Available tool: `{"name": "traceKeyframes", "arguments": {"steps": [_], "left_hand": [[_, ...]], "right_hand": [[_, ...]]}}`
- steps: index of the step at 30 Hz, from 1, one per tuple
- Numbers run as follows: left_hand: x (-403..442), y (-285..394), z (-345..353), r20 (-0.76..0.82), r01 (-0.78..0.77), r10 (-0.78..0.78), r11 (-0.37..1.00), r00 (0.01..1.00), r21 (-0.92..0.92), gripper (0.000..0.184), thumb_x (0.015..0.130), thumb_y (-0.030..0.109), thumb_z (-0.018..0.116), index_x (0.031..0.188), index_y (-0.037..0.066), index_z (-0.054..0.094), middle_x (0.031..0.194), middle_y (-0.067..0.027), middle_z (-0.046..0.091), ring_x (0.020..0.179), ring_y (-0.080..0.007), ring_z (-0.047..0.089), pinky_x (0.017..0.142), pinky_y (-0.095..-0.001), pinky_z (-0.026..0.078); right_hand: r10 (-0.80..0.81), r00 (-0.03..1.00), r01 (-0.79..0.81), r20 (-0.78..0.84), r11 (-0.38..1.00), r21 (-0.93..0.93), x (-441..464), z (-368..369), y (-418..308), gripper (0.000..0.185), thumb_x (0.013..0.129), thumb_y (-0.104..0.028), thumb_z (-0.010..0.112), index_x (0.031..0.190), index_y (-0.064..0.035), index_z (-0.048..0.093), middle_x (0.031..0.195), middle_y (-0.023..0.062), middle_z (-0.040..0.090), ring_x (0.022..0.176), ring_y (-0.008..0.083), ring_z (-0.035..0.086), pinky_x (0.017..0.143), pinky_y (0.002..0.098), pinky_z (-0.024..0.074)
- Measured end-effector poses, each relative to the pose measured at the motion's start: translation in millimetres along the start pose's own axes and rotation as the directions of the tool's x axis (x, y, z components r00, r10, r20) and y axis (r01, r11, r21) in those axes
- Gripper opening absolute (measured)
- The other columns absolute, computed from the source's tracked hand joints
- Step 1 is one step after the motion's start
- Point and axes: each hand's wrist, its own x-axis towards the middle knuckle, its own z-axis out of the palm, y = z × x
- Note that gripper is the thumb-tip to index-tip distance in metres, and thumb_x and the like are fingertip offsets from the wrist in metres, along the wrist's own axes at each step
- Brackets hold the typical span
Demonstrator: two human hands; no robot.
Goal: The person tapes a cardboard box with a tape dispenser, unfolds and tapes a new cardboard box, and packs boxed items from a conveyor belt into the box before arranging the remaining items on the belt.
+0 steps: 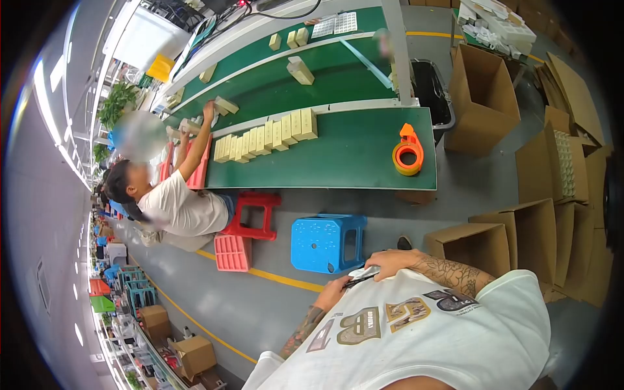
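- Two bare hands down at the shirt hem: a thin dark strip (363,279) is held by the left grip (331,294) and the right grip (389,262), fingers curled in on it. What it's made of can't be told, tbh.
- So the handling is being done right against the body, well apart from the counter (354,146).
- Soft, loosely creased cotton-looking shirt (481,341), with patch-like prints across it.
- Near the hands, a blue stool (315,244) is seen: hard, glossy plastic, squarish top, tiny holes.
- Smooth green top on the counter, pale edging. Slim cream cartons (268,135) are lined up there in a slightly stepped row, crisp-edged and boxy.
- Well apart from that row, an orange tape dispenser (407,132) is parked near the counter's end, all round curves.
- Another carton is being touched on the shelf by a seated co-worker (185,211).
- Matte brown cardboard boxes (471,101) are left open nearby, flat-sided.
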Motion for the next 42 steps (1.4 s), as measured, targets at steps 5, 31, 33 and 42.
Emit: {"name": "traceKeyframes", "arguments": {"steps": [5, 31, 33, 42], "left_hand": [[-7, 11, 5, -0.095, 0.053, -0.063, 0.993, 0.993, -0.109, 0.031, 0.081, 0.019, 0.055, 0.107, 0.002, 0.059, 0.081, -0.0200, 0.061, 0.070, -0.0187, 0.059, 0.064, -0.0343, 0.045], [-4, 61, -12, -0.032, 0.084, -0.085, 0.996, 0.996, -0.025, 0.031, 0.077, 0.023, 0.058, 0.101, 0.004, 0.063, 0.085, -0.0186, 0.064, 0.076, -0.0325, 0.063, 0.067, -0.0373, 0.048], [0, 58, -17, 0.016, 0.102, -0.102, 0.994, 0.995, -0.024, 0.031, 0.078, 0.023, 0.058, 0.101, 0.004, 0.063, 0.086, -0.0183, 0.064, 0.077, -0.0323, 0.063, 0.068, -0.0371, 0.048], [53, 42, -66, 0.180, 0.087, -0.070, 0.992, 0.981, -0.087, 0.032, 0.079, 0.023, 0.059, 0.104, 0.004, 0.061, 0.088, -0.0180, 0.064, 0.080, -0.0322, 0.063, 0.069, -0.0375, 0.048]], "right_hand": [[0.017, 0.997, -0.022, -0.077, 0.998, -0.066, 0, -7, -8, 0.041, 0.076, -0.035, 0.058, 0.108, -0.0094, 0.058, 0.098, 0.0156, 0.061, 0.095, 0.0332, 0.058, 0.081, 0.0455, 0.0452], [-0.103, 0.995, 0.104, -0.018, 0.992, 0.068, -35, -44, 12, 0.030, 0.078, -0.013, 0.054, 0.106, -0.0037, 0.062, 0.096, 0.0179, 0.064, 0.087, 0.0325, 0.061, 0.076, 0.0392, 0.0483], [-0.092, 0.995, 0.094, -0.024, 0.993, 0.077, -36, -41, 15, 0.030, 0.079, -0.014, 0.055, 0.107, -0.0040, 0.061, 0.096, 0.0179, 0.064, 0.089, 0.0316, 0.062, 0.077, 0.0383, 0.0479], [0.083, 0.983, -0.008, -0.163, 0.910, 0.413, -25, -51, 23, 0.032, 0.082, -0.018, 0.058, 0.112, -0.0054, 0.059, 0.097, 0.0158, 0.065, 0.085, 0.0242, 0.062, 0.075, 0.0342, 0.0469]]}}
